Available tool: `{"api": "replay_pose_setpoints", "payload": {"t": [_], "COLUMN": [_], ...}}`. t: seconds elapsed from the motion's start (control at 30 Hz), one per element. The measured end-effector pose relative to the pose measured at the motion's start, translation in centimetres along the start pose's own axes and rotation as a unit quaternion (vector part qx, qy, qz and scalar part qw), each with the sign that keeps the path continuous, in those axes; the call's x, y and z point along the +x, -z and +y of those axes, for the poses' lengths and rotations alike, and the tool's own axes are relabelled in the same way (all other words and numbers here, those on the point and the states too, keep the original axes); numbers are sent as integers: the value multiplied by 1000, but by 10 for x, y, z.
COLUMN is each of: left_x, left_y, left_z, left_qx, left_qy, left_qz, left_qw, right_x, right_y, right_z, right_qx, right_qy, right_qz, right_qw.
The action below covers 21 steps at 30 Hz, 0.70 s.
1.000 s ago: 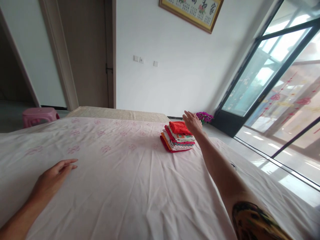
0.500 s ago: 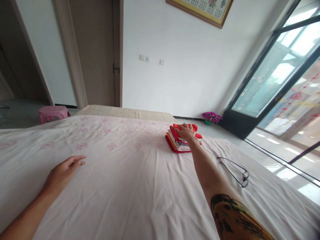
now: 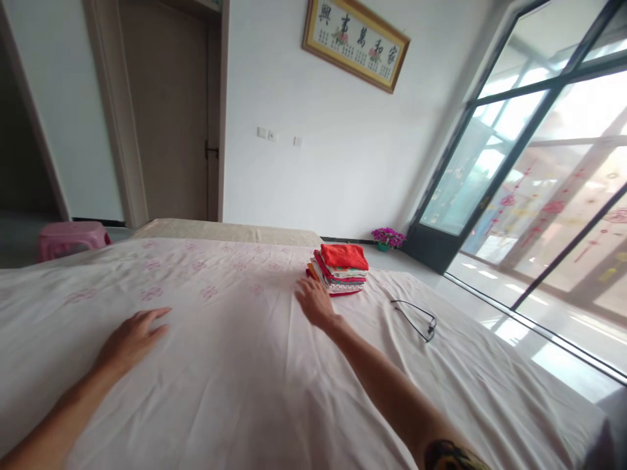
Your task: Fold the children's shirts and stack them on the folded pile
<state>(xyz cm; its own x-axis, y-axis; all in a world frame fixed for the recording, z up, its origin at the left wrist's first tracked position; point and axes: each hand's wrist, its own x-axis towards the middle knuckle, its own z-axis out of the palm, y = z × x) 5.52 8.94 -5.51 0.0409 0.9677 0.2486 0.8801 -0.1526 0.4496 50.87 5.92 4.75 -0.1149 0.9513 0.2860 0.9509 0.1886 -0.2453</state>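
A stack of folded cloths sits toward the far right of the sheet-covered surface. Its top layer is a bright red folded cloth, with white, patterned and dark red layers beneath. Just in front and left of the stack is my right hand, fingers spread and holding nothing; whether a fingertip touches the stack's side I cannot tell. My left hand hovers or rests low over the pale sheet on the left, thumb and fingers apart, with nothing in it.
Black-framed glasses lie on the sheet right of the stack. Beyond the left edge stands a pink plastic stool. Purple flowers in a green pot stand on the floor by the wall, near the glass door.
My right hand has come off the top of the stack and moved down to its left. The red top cloth now lies flatter. The view has tilted up and turned rightward.
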Motion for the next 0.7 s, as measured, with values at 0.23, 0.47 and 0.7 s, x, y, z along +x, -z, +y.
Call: {"api": "replay_pose_setpoints", "payload": {"t": [0.23, 0.47, 0.7], "left_x": [-25, -63, -83], "left_y": [-11, 21, 32], "left_z": [-19, -48, -41], "left_qx": [126, 180, 204], "left_qy": [-66, 56, 104], "left_qz": [-53, -13, 29], "left_qw": [988, 982, 973], "right_x": [-59, -59, -62], "right_y": [-55, -51, -52], "right_z": [-12, -21, -21], "right_qx": [-14, -36, -37], "right_qy": [-32, -54, -55], "right_qz": [-153, -110, -65], "right_qw": [988, 992, 996]}}
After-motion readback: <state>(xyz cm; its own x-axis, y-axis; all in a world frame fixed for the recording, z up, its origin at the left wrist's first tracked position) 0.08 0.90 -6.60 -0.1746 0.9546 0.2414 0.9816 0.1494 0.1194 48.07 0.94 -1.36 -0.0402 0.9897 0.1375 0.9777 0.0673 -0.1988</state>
